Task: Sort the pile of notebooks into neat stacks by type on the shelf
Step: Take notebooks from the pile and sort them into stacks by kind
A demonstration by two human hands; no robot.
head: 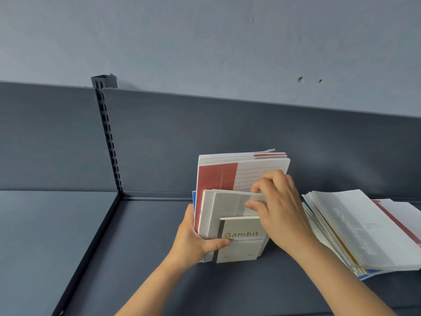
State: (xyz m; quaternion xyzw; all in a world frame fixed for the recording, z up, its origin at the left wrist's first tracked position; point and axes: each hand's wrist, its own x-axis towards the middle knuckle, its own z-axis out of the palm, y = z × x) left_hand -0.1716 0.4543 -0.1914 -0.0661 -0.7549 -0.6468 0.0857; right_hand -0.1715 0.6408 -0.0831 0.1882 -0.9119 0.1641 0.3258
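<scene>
One small notebook (pixel 241 239) reads "Gambit", gripped by the left hand (pixel 193 240).

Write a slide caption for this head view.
On the shelf, the left hand grips an upright bundle of notebooks while the right hand pinches one's top edge; another pile lies alongside.

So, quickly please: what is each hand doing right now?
Left hand: grips the upright bundle of notebooks from its left side.
Right hand: pinches the top edge of a grey notebook in it.
</scene>
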